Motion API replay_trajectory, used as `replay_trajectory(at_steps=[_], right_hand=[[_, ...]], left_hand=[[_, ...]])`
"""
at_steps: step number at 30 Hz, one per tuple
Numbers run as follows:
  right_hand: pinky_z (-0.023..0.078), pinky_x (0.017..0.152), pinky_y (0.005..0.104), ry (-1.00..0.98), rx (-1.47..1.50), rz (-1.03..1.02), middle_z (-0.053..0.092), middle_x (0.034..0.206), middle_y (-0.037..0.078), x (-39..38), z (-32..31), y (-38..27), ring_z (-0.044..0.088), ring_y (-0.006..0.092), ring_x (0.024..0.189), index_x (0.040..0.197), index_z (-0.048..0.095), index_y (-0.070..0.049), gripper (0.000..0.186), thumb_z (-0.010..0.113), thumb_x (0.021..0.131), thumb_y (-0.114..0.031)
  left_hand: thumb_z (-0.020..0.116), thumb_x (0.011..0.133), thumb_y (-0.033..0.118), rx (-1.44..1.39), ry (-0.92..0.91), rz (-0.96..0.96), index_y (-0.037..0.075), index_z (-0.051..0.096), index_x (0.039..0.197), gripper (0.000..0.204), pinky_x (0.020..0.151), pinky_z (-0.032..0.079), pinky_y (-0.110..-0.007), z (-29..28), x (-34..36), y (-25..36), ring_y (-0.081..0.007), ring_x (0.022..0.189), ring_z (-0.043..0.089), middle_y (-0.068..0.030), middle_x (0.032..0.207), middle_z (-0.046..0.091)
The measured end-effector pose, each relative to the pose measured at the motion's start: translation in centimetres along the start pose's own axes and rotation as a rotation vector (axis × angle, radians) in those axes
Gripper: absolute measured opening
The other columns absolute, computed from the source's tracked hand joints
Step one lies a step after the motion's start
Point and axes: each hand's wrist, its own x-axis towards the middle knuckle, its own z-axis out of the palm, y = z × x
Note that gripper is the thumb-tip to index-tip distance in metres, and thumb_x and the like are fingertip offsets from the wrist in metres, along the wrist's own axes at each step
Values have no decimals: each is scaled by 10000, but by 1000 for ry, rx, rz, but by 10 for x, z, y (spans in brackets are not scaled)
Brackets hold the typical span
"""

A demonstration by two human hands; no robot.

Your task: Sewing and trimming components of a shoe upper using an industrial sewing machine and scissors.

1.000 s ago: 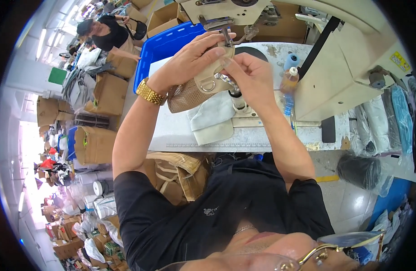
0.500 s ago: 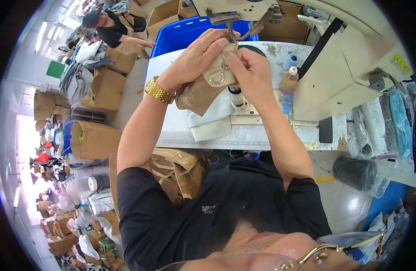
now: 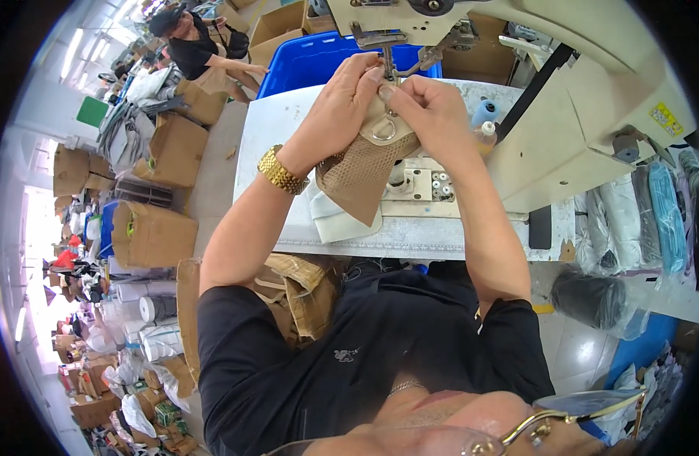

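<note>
A tan bag piece (image 3: 349,182) with a woven-textured body, a smooth beige upper part and a metal D-ring (image 3: 384,131) hangs between my hands. Its top edge lies at the presser foot of the sewing machine (image 3: 389,64). My left hand (image 3: 336,108) grips the piece from the left, fingers closed and reaching up beside the needle. On the opposite side my right hand (image 3: 433,114) pinches the upper part between thumb and fingers, just below the foot. My hands partly cover the edge at the needle. A pale folded piece of material (image 3: 336,216) lies on the table underneath.
The white worktable (image 3: 270,152) carries the machine's metal plate (image 3: 422,186), a blue thread spool (image 3: 484,112) and a small bottle (image 3: 485,137). A blue bin (image 3: 289,64) stands behind it. Another person (image 3: 194,49) is at the far left, near cardboard boxes (image 3: 171,148).
The bag piece has swung lower and to the right, with its D-ring now farther from the needle. My right hand has shifted slightly. The other person's arm has moved toward the blue bin.
</note>
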Motion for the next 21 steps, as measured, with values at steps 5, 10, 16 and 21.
replay_trajectory(at_steps=[5,10,16,21], right_hand=[[385,540,230,-97,-41,-47,586,659,-9,-5,-12,-6,473,45,599,801,652,2,253,688,860,-241],[426,597,219,-146,200,33,626,747,-17,-14,-15,7,519,45,672,898,682,-2,191,678,871,-191],[440,642,202,-113,298,71,643,790,-17,-9,-18,7,541,41,712,963,688,-1,176,668,893,-161],[420,627,190,-60,328,38,645,792,-19,-1,-19,18,531,28,705,970,688,-11,173,674,902,-170]], left_hand=[[540,959,315,207,-41,9,-21,427,1369,542,1026,404,-386,-12,-25,34,-360,1233,501,-227,1365,477],[642,861,474,341,13,24,9,385,1428,777,1017,423,-424,0,-35,39,-394,1275,460,-241,1449,380],[648,858,420,408,78,10,-12,392,1413,749,978,445,-444,10,-33,40,-423,1201,492,-247,1432,394],[653,849,388,466,157,-4,-28,413,1389,723,937,466,-446,20,-28,47,-409,1135,517,-245,1394,440]])
